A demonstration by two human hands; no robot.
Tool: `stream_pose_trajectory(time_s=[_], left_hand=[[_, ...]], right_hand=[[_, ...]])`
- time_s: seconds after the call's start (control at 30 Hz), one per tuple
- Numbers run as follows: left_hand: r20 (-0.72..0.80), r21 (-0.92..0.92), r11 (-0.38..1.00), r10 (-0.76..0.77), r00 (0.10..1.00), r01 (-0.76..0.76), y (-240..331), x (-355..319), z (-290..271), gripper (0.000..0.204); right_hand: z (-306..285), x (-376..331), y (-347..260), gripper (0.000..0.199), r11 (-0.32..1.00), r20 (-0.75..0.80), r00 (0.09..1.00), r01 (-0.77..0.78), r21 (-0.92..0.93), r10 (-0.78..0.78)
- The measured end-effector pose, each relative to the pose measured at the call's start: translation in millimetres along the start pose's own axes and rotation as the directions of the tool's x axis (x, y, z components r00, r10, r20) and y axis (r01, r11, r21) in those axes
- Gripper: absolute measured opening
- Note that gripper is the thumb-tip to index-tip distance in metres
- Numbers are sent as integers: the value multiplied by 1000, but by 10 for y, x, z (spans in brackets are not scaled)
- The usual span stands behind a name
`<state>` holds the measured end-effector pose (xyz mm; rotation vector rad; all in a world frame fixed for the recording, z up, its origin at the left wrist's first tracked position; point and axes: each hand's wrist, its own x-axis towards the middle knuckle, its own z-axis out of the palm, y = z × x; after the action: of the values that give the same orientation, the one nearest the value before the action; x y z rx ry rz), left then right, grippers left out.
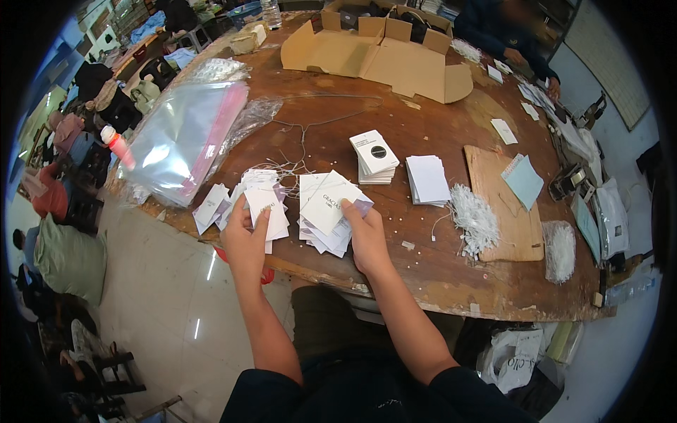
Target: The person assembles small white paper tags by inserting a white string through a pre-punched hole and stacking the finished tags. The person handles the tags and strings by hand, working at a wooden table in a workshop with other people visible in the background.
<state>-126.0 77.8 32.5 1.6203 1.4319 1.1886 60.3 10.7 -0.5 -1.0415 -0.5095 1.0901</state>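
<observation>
Your left hand: thumb and fingers pinching a white printed card; your right hand: thumb on a cream card atop a fanned pile, fingers beneath hidden; all near the table edge; possible faults: loose fanning spilling cards; tangled strings snagging corners.

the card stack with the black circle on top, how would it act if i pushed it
The card stack would probably slide apart if pushed near the top, since its layers sit unevenly and no band shows around them. Those layers look thin and flat, so each is likely light and fairly stiff.
</observation>
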Motion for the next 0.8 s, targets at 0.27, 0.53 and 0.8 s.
stream_pose_trajectory(time_s=[0.27,0.53,0.8], left_hand=[[-144,357,910,275,950,-210,-455,281,-536,38],[27,541,821,200,979,-182,-937,511,-866,44],[203,638,731,144,969,-242,-901,651,-1013,52]], right_hand=[[346,12,93,24,990,30,999,22,-138,-18],[786,213,283,45,509,99,929,282,-814,-356],[859,153,303,65,364,158,920,294,-884,-359]])
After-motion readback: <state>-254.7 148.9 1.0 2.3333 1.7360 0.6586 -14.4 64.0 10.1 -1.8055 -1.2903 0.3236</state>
